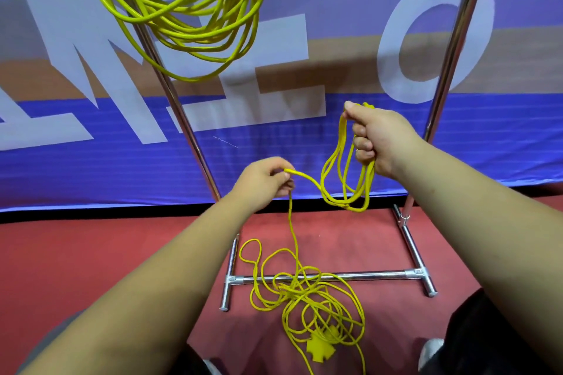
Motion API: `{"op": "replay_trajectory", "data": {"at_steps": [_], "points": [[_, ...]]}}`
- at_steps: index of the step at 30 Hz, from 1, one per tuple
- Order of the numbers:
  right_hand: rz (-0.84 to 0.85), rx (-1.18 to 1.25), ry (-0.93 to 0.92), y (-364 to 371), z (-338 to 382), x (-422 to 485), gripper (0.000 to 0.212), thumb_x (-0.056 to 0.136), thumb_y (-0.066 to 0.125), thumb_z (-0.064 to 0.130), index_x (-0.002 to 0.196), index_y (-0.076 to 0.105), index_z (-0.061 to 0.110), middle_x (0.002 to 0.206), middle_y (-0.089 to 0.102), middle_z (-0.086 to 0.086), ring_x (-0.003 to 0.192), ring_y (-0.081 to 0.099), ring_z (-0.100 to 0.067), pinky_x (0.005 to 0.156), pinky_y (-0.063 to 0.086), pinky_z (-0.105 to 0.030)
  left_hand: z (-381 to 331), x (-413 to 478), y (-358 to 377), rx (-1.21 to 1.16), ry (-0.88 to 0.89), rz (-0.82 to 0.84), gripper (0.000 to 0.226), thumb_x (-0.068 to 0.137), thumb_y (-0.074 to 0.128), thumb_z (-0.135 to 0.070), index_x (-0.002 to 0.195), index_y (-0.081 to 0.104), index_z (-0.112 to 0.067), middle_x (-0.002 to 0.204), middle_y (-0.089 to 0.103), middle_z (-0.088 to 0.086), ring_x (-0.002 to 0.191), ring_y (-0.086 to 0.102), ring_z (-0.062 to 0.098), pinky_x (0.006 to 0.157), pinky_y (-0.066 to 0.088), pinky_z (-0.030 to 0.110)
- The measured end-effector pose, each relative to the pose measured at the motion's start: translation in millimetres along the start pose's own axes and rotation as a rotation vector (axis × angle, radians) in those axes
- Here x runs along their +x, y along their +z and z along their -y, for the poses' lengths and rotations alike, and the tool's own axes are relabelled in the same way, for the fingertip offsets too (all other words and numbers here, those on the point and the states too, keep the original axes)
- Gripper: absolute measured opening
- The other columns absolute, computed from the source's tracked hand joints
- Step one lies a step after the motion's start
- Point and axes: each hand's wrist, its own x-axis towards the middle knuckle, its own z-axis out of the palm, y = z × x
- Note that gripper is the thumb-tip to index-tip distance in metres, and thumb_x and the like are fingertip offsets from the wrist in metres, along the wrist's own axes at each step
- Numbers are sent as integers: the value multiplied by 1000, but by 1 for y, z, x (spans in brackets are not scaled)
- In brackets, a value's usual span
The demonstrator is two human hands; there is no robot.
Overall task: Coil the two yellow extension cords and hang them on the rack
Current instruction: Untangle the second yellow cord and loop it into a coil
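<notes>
Head view cuts off the person's legs at the bottom edge, with only a pale shoe tip [431,350] showing. Just ahead, the loose cord [307,298] lies in a tangle on the red floor [91,253]. Its strands overlap too thickly to trace, one runs out of the bottom edge, and its yellow socket block [321,347] sits half under them. The tangle crosses the low crossbar of the rack [350,276]; bare floor lies open to either side. One strand rises to the left hand [265,183], which pinches it between thumb and fingertips. From there it sags across to the right hand [377,140], whose fingers curl round a few hanging loops [347,186]. Beyond, the rack's two posts slant up out of frame. The hung coil [189,15] dangles by the left post, its top cut off, so what it hangs from cannot be seen. A blue lettered banner [91,146] closes the background.
</notes>
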Motion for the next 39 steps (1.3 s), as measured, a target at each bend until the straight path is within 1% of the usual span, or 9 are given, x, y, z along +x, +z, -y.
{"op": "replay_trajectory", "data": {"at_steps": [5,12,16,21,24,27,32,37,39], "points": [[-48,-51,-32,-11,-4,3,23,105,64,37,93,63,17,58,36,5,40,30,-10,40,25,-20,-56,-7,-11,-400,-24,-69,41,87,37,16,106,70,-1,107,71,33,104,76,32,98,58,43],[-98,-193,-52,-20,-17,12,27,99,75,32,94,53,17,60,43,1,41,36,-12,41,32,-22,-90,-14,-11,-733,117,6,14,104,56,-5,113,64,3,91,71,18,112,72,39,99,58,43],[-52,-275,47,-21,-28,17,15,104,68,28,108,62,15,75,64,-4,48,62,-14,46,52,-26,-106,-18,-13,-894,173,108,20,107,44,2,107,62,-5,92,71,15,105,75,34,87,63,36],[174,-388,245,-11,-46,13,19,111,55,38,120,60,22,117,80,-10,106,75,-32,90,58,-47,-112,-17,-15,-958,198,117,22,109,43,-7,104,59,-22,105,74,1,60,60,6,51,48,16],[304,-344,299,2,-50,5,19,114,46,38,124,56,25,114,81,-9,112,75,-32,90,53,-45,-102,-7,-20,-939,214,87,23,110,42,-11,104,59,-26,109,72,-2,48,37,5,45,30,16],[361,-272,334,11,-50,-2,16,114,47,35,114,57,22,90,75,-11,92,78,-35,88,57,-50,-86,5,-31,-924,175,8,23,110,42,-11,105,59,-24,103,72,-2,49,32,6,44,22,18],[314,-255,311,16,-51,-4,15,114,49,35,109,56,22,67,52,-3,57,56,-21,82,60,-56,-52,21,-51,-625,6,-242,16,106,48,-9,109,60,-19,101,68,9,53,38,10,44,30,23],[129,-37,294,19,-44,5,26,113,50,41,98,52,19,61,43,4,47,38,-13,61,51,-34,-26,16,-44,448,-204,-145,48,97,62,-30,144,50,-32,127,54,12,76,62,20,60,45,27],[121,33,305,19,-40,9,31,112,50,42,101,55,14,63,42,5,48,38,-12,57,46,-32,-27,10,-26,650,-283,-90,60,96,64,-34,149,39,-18,137,41,14,84,60,27,65,44,32]]}}
